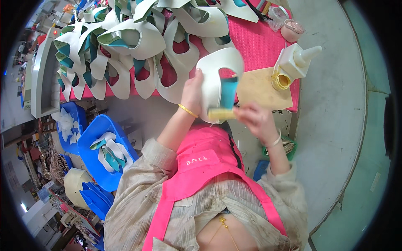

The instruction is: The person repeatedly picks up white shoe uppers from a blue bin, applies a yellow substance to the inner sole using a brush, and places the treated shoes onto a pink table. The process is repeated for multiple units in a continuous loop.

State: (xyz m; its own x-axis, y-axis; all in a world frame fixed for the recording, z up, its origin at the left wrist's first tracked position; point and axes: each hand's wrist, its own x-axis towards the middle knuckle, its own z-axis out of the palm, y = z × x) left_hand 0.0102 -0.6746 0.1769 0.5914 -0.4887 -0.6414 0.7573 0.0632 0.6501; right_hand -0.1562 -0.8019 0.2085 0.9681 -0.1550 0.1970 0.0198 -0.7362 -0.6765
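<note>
A white shoe upper with a teal lining is gripped along its left side by my left hand, raised above my apron. My right hand has its fingers closed round a yellowish brush, smeared by motion. The brush lies across the lower edge of the upper; whether it touches cannot be made out. To the right, a small yellow-stained cup stands on a tan board, beside a white bottle with a pointed nozzle.
Many similar white uppers hang over the pink-covered table. Lower left, a blue bin holds several uppers, with another blue bin behind it. A pink lidded container sits far right. A grey curved surface borders the right.
</note>
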